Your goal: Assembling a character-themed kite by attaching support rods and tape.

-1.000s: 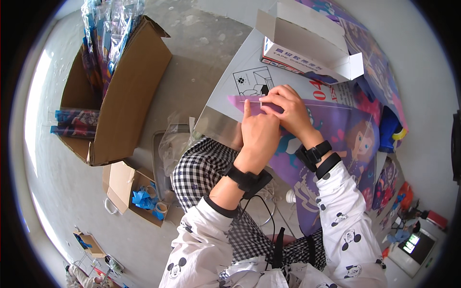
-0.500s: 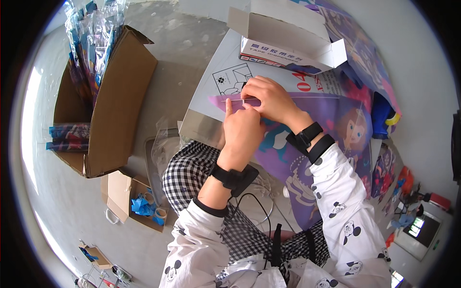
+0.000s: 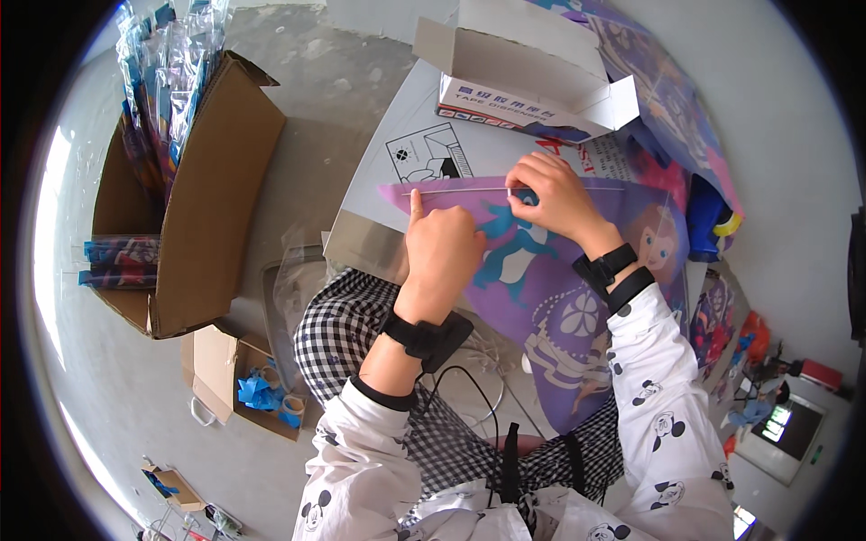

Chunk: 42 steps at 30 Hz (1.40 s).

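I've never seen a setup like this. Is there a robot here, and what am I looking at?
No robot: these are a person's own bare hands, seen by a wide camera worn on the head, looking down. Its lens bends straight edges. On the pale printed surface lie a purple sheet and an open white box. The left hand rests its index finger near the sheet's pointed left corner, by a thin pale stick. The right hand seems to pinch a small pale piece there, too small to identify.

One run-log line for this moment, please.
Left hand: index finger on pointed end of purple sheet | right hand: fingertips at thin rod along sheet edge | beyond: open white box
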Tool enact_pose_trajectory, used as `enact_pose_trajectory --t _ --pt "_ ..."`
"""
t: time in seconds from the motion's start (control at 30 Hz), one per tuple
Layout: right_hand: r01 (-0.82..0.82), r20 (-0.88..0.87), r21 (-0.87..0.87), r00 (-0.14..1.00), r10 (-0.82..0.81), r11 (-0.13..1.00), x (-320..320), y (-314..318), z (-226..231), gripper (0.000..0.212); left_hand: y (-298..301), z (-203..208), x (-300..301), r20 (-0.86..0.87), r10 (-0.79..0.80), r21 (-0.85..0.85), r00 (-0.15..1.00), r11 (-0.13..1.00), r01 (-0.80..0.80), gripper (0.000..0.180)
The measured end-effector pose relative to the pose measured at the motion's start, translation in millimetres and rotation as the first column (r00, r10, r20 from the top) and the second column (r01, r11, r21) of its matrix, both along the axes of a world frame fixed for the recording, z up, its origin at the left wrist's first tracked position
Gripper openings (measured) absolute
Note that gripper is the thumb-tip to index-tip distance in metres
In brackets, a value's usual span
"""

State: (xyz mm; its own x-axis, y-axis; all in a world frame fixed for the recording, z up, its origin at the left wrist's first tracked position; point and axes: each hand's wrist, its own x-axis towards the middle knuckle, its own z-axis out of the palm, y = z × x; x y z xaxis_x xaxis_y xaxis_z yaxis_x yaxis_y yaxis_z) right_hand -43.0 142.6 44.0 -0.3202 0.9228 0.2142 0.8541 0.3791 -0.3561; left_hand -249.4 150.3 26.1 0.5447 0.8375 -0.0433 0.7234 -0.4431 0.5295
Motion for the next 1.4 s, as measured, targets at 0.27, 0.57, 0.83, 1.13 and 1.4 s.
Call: enact_pose_trajectory --t 0.27,0.57,0.83,1.13,1.4 --pt "0.077 0.013 0.016 0.997 -0.077 0.997 18.1 -12.7 1.1 0.016 -0.5 -4.1 0.0 0.013 0.019 0.021 1.000 1.000 -0.019 0.025" --pt "0.108 0.037 0.045 0.993 -0.110 0.993 30.2 -16.5 0.3 0.015 0.3 -2.5 3.1 0.012 0.017 -0.012 1.000 1.000 -0.017 0.024" --pt "0.138 0.026 0.061 0.990 -0.140 0.989 31.0 -21.1 0.7 0.014 0.5 -1.9 1.6 0.007 0.020 -0.021 1.000 1.000 -0.020 0.024" --pt "0.204 0.011 0.006 0.979 -0.204 0.979 33.8 -26.5 0.1 0.018 -0.1 2.4 4.5 0.007 -0.005 -0.020 1.000 1.000 0.005 0.019" --pt "0.469 -0.237 -0.011 0.857 -0.458 0.883 26.3 -66.9 -3.9 0.028 0.7 7.1 2.3 0.002 0.016 -0.010 1.000 1.000 -0.016 0.026"
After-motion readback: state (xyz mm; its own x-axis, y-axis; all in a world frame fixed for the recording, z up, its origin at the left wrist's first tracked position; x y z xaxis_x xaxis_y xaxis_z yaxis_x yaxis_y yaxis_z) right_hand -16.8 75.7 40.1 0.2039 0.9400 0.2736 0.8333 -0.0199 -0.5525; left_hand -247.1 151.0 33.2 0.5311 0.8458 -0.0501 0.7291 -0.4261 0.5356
